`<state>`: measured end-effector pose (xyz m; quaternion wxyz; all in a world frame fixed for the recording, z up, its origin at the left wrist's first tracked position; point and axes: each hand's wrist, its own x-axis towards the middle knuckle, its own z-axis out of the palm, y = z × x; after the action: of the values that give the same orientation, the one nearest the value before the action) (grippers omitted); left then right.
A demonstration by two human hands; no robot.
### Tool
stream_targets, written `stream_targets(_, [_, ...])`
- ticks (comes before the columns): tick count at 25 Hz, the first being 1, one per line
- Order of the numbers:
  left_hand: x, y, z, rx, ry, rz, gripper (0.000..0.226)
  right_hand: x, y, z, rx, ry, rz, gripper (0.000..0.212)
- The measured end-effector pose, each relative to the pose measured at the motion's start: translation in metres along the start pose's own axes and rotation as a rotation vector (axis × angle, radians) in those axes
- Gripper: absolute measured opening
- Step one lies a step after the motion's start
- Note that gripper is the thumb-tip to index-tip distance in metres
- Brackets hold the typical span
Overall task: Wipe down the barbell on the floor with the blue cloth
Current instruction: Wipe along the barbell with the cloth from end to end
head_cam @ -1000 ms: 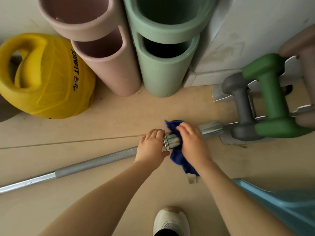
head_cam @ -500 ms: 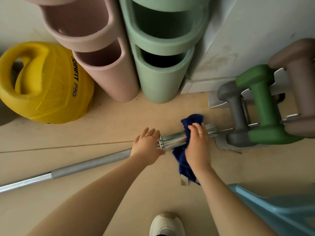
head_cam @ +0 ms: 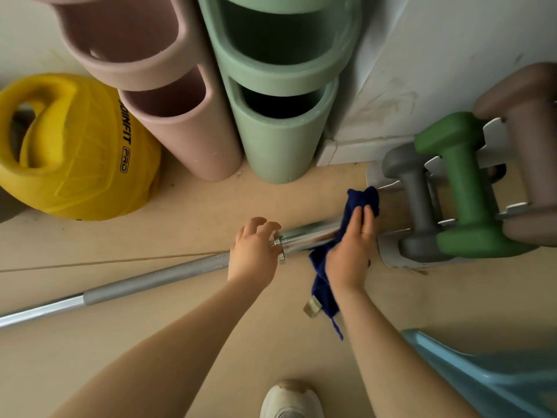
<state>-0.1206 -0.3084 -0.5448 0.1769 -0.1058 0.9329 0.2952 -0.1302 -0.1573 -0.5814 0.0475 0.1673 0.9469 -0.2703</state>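
Note:
The barbell (head_cam: 156,276) lies on the tan floor, running from the lower left up to the right, with a grey knurled shaft and a shiny chrome sleeve (head_cam: 310,235). My left hand (head_cam: 253,251) rests on the bar just left of the sleeve's collar, fingers curled loosely over it. My right hand (head_cam: 351,248) presses the dark blue cloth (head_cam: 361,200) around the far end of the sleeve. The cloth's tail hangs down toward me, with a small tag showing. The sleeve's tip is hidden under the cloth.
A dumbbell rack (head_cam: 391,254) with grey (head_cam: 417,200), green (head_cam: 464,188) and brown dumbbells stands right beside the sleeve's end. Pink (head_cam: 180,131) and green (head_cam: 277,140) tubes and a yellow weight (head_cam: 78,152) sit behind. A light blue object (head_cam: 488,378) and my shoe (head_cam: 291,399) are near.
My right hand has slid the cloth rightward along the chrome sleeve, from the collar out to its end near the rack. My left hand has stayed by the collar.

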Motion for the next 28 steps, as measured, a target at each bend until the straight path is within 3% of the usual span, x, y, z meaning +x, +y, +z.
stream_targets(2, [-0.005, 0.004, 0.004, 0.129, 0.059, 0.147, 0.034, -0.011, -0.005, 0.010, -0.059, -0.085, -0.215, 0.071])
stream_targets(4, [-0.009, 0.002, 0.010, 0.295, 0.000, 0.239, 0.052, 0.002, 0.010, 0.001, -0.105, -0.113, -0.365, 0.071])
stream_targets(7, [-0.007, -0.002, 0.006, 0.477, -0.055, 0.306, 0.075, 0.029, 0.026, -0.014, 0.004, -0.003, -0.070, 0.071])
stream_targets(9, [0.001, -0.008, 0.008, 0.426, -0.044, 0.317, 0.069, 0.019, 0.008, -0.008, 0.079, 0.023, 0.048, 0.073])
stream_targets(13, [0.004, -0.006, 0.006, 0.248, -0.094, 0.234, 0.056, -0.005, -0.005, -0.001, 0.117, -0.057, -0.086, 0.079])
stream_targets(17, [0.021, 0.000, -0.002, 0.165, -0.155, 0.152, 0.074, 0.029, 0.003, -0.021, 0.325, 0.017, 0.336, 0.064])
stream_targets(21, [0.035, 0.002, -0.008, 0.156, -0.219, 0.078, 0.056, 0.003, -0.038, -0.009, 0.619, -0.056, 0.426, 0.056])
stream_targets(24, [0.034, -0.004, -0.006, 0.189, -0.170, 0.089, 0.060, 0.006, -0.036, 0.003, 0.548, -0.086, 0.527, 0.053])
stream_targets(28, [0.029, -0.008, -0.004, 0.187, -0.024, 0.129, 0.063, 0.025, -0.028, -0.005, 0.642, -0.086, 0.683, 0.038])
